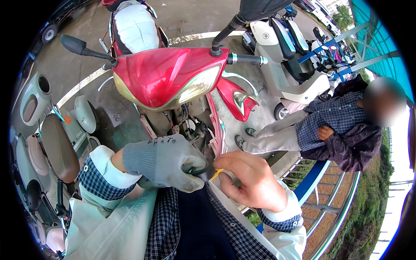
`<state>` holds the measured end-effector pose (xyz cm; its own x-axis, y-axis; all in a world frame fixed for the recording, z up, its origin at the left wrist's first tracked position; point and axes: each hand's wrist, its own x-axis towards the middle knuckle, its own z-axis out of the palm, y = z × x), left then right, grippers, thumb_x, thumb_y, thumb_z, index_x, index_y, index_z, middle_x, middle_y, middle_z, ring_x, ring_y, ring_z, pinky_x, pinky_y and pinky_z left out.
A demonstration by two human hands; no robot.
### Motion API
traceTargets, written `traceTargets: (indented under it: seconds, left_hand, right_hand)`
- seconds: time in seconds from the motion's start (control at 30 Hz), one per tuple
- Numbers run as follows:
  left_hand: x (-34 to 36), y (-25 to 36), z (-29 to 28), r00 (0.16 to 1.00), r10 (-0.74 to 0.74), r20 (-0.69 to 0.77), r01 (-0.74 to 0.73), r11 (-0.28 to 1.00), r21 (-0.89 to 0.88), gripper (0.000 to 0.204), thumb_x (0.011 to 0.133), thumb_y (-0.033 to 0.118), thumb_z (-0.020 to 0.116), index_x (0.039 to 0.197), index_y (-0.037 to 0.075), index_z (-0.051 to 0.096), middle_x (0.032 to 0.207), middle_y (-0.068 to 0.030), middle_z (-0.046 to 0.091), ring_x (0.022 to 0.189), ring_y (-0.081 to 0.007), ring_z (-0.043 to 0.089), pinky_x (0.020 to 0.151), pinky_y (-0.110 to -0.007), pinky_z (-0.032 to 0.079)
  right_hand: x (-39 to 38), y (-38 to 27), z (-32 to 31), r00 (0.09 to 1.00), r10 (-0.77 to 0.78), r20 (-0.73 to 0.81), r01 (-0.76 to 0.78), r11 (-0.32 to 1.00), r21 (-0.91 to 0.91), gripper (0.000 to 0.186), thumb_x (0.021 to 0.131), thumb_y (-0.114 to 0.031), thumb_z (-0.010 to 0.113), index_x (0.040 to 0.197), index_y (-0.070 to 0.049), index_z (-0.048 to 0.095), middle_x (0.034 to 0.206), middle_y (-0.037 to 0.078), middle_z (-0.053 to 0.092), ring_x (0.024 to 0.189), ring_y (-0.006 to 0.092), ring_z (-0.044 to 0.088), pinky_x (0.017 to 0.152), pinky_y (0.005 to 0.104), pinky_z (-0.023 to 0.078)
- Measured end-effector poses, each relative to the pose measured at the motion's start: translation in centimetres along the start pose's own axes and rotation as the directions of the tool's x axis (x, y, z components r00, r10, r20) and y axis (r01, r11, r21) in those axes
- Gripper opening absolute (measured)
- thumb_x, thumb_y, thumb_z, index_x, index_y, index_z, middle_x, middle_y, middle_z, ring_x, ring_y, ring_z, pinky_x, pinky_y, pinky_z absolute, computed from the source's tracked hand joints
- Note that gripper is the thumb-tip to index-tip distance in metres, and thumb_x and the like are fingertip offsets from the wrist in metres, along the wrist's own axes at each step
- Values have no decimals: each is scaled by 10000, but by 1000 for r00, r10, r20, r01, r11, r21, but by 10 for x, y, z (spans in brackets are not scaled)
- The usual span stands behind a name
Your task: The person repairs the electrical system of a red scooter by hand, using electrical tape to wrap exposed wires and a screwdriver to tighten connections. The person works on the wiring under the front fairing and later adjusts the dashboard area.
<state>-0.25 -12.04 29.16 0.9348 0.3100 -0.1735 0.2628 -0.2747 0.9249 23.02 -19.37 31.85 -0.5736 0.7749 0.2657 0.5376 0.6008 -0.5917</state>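
My left hand (162, 162), in a grey knitted work glove, is closed around a small dark rounded piece (203, 170). My bare right hand (253, 178) meets it from the right, with thumb and fingers pinched at a small yellow piece (216, 173) beside the dark one. Most of both pieces is hidden by my fingers, so their kind does not show. Just beyond my hands stands a red electric scooter (162, 73), its front cover on and its lower front opened up. Wires and dark parts (184, 121) show inside.
A red fairing panel with a lamp (238, 102) is right of the scooter. At the right stands a person in a checked shirt (333, 117). Parked scooters (60, 147) line the left, others (281, 52) the far right. A blue metal railing (314, 177) runs at near right.
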Motion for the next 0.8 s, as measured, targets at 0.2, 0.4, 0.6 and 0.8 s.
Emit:
traceTargets:
  seconds: [0.2, 0.4, 0.6, 0.8]
  left_hand:
    - [3, -5, 4, 995, 81, -65, -85, 995, -46, 362, 856, 365, 649, 857, 3, 652, 724, -166, 602, 653, -301, 591, 651, -382, 480]
    - [5, -1, -1, 990, 133, 46, -131, 991, -38, 379, 852, 374, 646, 895, -3, 659, 751, -157, 608, 676, -289, 592, 668, -373, 477]
    - [1, -6, -1, 994, 64, -86, -70, 995, -75, 283, 816, 323, 723, 887, 53, 673, 690, -81, 601, 589, -218, 521, 582, -327, 449]
    - [1, -2, 0, 992, 90, -85, -97, 991, -90, 287, 821, 316, 723, 834, 40, 645, 673, -95, 579, 583, -229, 527, 573, -339, 440]
  right_hand:
    - [0, 4, 11, 995, -62, -72, 50, 986, -156, 221, 723, -42, 726, 920, -32, 627, 897, 116, 662, 732, 316, 659, 630, 375, 548]
    - [-1, 4, 9, 992, 89, -91, -109, 963, -247, 205, 721, 88, 663, 892, 7, 585, 779, 130, 623, 666, 295, 646, 607, 355, 542]
    - [-7, 16, 1, 984, 149, -97, -143, 987, 67, 200, 752, 55, 676, 933, 13, 602, 913, 132, 659, 792, 284, 680, 732, 343, 554]
    - [2, 7, 3, 999, 47, -9, -46, 995, 86, 245, 708, 66, 702, 918, 2, 593, 893, 130, 640, 804, 293, 661, 714, 365, 544]
